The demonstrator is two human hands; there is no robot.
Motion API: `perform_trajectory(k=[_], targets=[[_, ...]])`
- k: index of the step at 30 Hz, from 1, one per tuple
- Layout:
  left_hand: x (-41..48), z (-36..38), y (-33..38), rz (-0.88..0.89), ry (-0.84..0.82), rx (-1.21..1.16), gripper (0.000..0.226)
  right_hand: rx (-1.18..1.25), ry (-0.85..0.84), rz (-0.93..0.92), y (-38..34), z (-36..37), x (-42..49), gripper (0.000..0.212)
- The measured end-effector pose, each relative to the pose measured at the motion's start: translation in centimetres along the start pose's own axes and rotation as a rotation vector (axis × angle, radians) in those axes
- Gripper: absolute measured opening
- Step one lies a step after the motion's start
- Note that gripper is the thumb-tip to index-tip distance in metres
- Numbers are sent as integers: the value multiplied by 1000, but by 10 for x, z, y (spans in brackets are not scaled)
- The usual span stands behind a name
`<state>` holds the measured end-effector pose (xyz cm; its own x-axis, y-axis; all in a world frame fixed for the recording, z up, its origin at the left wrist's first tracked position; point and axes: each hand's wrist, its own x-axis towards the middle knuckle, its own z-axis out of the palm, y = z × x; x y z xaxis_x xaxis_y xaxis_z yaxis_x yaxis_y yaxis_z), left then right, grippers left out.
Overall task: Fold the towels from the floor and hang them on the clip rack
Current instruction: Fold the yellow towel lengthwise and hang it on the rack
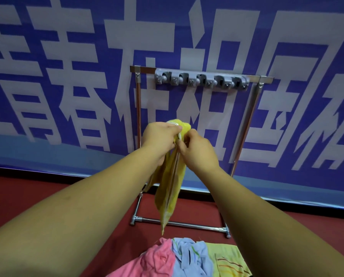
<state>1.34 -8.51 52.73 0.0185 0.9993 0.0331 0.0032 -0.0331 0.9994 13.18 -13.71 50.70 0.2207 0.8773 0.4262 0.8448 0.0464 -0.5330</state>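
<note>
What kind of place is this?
Likely an indoor staged or event space, not a home: a big blue wall banner with white characters, a dark red floor, and a free-standing chrome metal rack with a grey plastic clip strip.

Head view, forward-down toward rack (201, 79)

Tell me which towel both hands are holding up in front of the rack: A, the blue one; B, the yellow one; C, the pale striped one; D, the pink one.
B: the left hand and right hand both grip the yellow towel, while the pink towel, blue towel and pale striped towel lie on the floor.
</note>
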Motion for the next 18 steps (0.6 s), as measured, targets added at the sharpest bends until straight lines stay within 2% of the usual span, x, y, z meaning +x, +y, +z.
perform_trajectory(k=[4,9,10,13,14,16,18], targets=[[1,-6,1,45,36,81,15,-36,15,-47,-5,-4,4,8],[-1,-7,10,46,28,72,6,-75,-98,15,0,-7,12,17],[-1,-8,14,54,26,73,6,-74,-84,34,2,-11,16,15],[4,-13,23,55,59,44,11,-64,112,27,7,-28,24,13],[5,-14,25,53,74,24,12,-95,90,-4,6,-33,24,13],[7,-13,28,79,82,3,15,-159,-164,-96,2,-35,17,15],[7,-10,31,107,53,2,20,-48,-367,-97,9,-31,9,17]])
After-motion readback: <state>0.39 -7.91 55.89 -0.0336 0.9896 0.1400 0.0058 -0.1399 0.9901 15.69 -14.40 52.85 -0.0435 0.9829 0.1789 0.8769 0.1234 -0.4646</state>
